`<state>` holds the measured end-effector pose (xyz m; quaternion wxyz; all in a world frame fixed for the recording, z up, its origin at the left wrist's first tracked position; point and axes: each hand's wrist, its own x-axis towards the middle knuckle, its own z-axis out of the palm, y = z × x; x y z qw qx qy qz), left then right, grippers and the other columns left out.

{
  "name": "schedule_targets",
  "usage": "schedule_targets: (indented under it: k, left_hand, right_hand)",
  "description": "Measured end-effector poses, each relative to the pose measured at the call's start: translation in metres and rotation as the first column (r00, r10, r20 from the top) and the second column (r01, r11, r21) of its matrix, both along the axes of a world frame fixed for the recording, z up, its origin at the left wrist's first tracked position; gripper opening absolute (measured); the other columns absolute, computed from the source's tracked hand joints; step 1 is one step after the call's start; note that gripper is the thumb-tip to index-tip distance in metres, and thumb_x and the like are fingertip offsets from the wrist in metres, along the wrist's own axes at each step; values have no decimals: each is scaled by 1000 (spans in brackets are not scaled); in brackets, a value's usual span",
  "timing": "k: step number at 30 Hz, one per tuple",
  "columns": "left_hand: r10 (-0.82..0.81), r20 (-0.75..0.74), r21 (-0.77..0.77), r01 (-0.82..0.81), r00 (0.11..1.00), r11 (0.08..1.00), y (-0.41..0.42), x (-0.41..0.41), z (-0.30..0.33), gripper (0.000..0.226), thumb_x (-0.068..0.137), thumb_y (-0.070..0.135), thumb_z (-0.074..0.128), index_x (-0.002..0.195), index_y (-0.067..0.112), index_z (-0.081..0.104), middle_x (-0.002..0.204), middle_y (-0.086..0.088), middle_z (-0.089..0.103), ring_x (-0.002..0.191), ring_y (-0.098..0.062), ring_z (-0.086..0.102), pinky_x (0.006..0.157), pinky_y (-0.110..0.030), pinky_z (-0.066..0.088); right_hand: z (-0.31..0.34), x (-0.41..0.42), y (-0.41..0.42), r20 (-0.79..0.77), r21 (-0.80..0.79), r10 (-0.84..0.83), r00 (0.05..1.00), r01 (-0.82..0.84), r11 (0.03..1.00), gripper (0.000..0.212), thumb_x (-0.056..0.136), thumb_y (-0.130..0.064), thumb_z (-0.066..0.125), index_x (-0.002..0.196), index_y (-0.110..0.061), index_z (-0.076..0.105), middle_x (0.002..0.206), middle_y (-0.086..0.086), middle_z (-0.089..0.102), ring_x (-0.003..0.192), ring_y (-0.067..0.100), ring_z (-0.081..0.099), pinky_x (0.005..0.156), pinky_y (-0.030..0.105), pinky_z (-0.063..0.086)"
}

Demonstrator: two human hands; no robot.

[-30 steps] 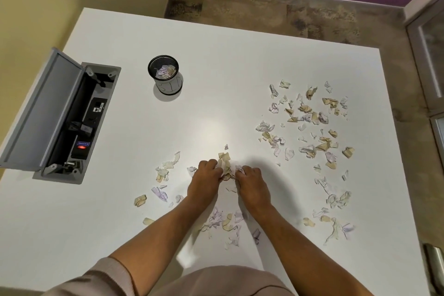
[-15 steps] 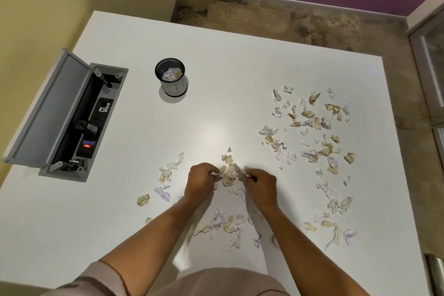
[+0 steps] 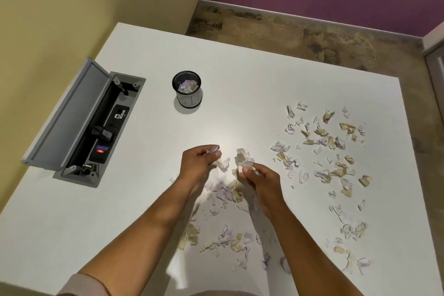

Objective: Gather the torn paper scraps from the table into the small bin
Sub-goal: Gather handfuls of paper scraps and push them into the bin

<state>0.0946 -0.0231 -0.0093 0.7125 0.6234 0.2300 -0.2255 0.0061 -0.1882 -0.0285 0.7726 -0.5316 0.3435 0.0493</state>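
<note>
The left hand [image 3: 199, 163] is curled loosely around a few scraps, one purple-white piece pinched at its fingertips [image 3: 217, 151]. The right hand [image 3: 260, 179] is closed around a fuller bunch of paper [image 3: 243, 160] that sticks up above its thumb. Both hands are raised just off the counter [image 3: 240, 84], palms turned inward, probably so nothing slips out on the way to the bin [image 3: 187, 89]. Below and between them lie loose scraps [image 3: 225, 193], with more nearer the body. A wider scatter [image 3: 324, 146] lies to the right. The bin stands up and to the left, already partly filled, beside an open cable hatch [image 3: 93, 125].
</note>
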Motion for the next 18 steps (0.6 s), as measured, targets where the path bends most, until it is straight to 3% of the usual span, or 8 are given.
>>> schedule_targets:
  k: [3,6,11,13,15,18]
  left_hand:
    - [54,53,-37,-53,997,998,4,37,6,21,77,-4,76,93,9,74,83,-2,75,76,-11,70,68,-18,56]
    - [105,121,-46,-100,987,994,7,80,17,22,77,-4,76,92,12,73,86,1,75,79,-11,70,76,-20,56]
    - [195,207,-45,-190,959,981,13,145,31,22,77,-1,77,82,20,73,90,-3,73,86,-17,68,86,-30,55]
    - [215,237,-16,-218,947,976,15,167,32,20,77,1,78,82,20,73,89,0,74,85,-13,69,85,-28,55]
    - [223,277,46,-245,935,968,17,187,31,19,76,3,79,85,19,75,88,0,74,81,-11,69,81,-25,55]
    - [126,341,261,-223,932,939,17,211,27,20,75,5,79,84,23,76,91,-1,75,81,-14,69,78,-23,56]
  right_hand:
    - [5,23,4,6,68,-4,1000,4,998,23,82,-10,76,103,-2,72,97,16,74,91,27,72,86,39,58]
    - [9,47,6,30,117,-25,999,21,993,26,83,-6,73,108,0,70,100,17,73,93,26,72,91,42,56]
    - [18,70,12,45,161,-42,998,34,986,21,84,-2,70,105,-3,71,96,13,75,92,24,72,93,44,55]
    - [20,75,15,42,171,-42,998,35,985,18,85,-2,69,102,-4,73,95,13,74,91,23,72,93,41,55]
    - [22,78,17,45,160,-38,998,30,987,14,85,-1,68,97,-4,74,87,9,74,84,19,70,89,36,56]
    - [21,78,19,46,136,-55,997,48,990,10,84,0,69,92,-2,74,80,7,73,76,16,70,74,24,59]
